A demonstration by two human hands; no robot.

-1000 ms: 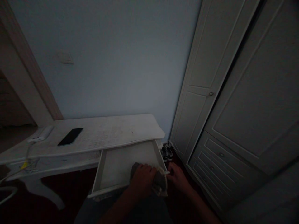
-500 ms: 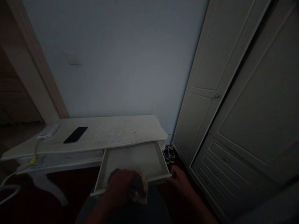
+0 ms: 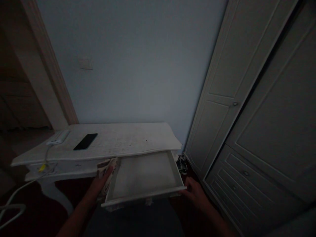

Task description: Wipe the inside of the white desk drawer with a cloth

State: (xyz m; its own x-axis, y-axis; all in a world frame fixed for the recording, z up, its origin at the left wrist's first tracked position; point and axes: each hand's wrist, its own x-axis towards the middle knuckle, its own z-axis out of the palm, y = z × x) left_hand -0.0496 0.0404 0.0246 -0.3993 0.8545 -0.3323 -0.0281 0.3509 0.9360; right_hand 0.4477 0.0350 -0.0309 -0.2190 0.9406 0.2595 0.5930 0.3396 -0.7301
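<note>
The white drawer (image 3: pixel 145 174) is pulled out of the white table (image 3: pixel 118 133), and its inside shows bare. My left hand (image 3: pixel 101 180) is at the drawer's outer left side, closed on a patterned beige and brown cloth (image 3: pixel 114 162) that lies against that side wall. Part of the cloth hangs below the hand. At the drawer's front right corner, my right hand (image 3: pixel 194 191) has its fingers closed on the edge. The undersides of its fingers are hidden in shadow.
A dark phone (image 3: pixel 86 141) and a white power strip (image 3: pixel 58 137) with a cable lie on the tabletop. Shoes (image 3: pixel 182 165) stand on the dark red floor beside the table. A white wardrobe (image 3: pixel 217 121) rises at the right. A white tube (image 3: pixel 13 207) curves at lower left.
My left hand has carried the cloth from the drawer's front right, across to the left, and now holds it outside the left wall. My right hand stays at the front right corner.
</note>
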